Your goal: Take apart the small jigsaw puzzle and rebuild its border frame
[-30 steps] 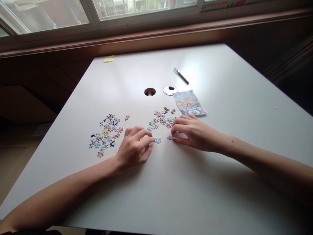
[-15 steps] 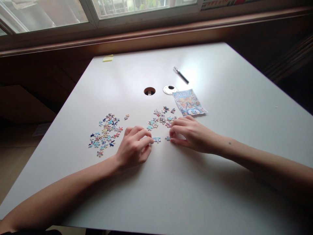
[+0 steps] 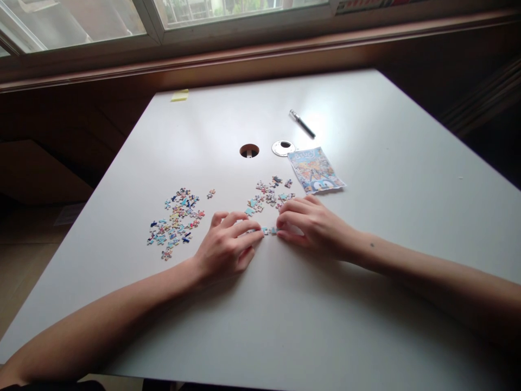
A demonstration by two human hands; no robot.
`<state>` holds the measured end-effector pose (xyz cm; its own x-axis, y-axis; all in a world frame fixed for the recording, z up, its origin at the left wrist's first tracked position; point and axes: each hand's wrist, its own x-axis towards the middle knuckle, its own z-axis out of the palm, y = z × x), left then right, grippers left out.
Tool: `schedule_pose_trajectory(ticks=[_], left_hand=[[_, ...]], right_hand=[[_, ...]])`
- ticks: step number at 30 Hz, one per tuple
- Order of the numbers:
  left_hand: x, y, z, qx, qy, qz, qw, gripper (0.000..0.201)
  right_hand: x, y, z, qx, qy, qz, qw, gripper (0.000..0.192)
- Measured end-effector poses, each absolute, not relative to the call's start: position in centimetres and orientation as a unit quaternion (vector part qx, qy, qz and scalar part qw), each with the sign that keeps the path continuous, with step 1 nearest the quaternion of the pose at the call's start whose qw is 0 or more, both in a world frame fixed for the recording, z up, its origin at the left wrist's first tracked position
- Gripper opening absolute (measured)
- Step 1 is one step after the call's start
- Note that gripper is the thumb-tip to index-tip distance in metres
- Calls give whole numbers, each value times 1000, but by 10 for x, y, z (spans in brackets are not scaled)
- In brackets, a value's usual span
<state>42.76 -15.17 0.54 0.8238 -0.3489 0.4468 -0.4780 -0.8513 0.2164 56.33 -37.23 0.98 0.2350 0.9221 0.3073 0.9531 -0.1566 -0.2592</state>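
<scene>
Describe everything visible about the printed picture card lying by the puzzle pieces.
The picture card is a small glossy rectangle, paper or thin card by its look, printed with a crowded cartoon scene in blue and orange. It lies flat and askew on the white table, beside the round metal ring, just beyond the right hand. Nothing rests on it.

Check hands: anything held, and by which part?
Each hand pins a small puzzle piece flat on the table by its outer end: left hand on one piece, right hand on another. Neither is lifted.
</scene>
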Motion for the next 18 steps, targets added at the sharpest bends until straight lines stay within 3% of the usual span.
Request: schedule_pose_trajectory(ticks=[18], left_hand=[[427,-153,4,947,-214,191,149,21]], right_hand=[[556,-369,8,-758,-613,-48,217,12]])
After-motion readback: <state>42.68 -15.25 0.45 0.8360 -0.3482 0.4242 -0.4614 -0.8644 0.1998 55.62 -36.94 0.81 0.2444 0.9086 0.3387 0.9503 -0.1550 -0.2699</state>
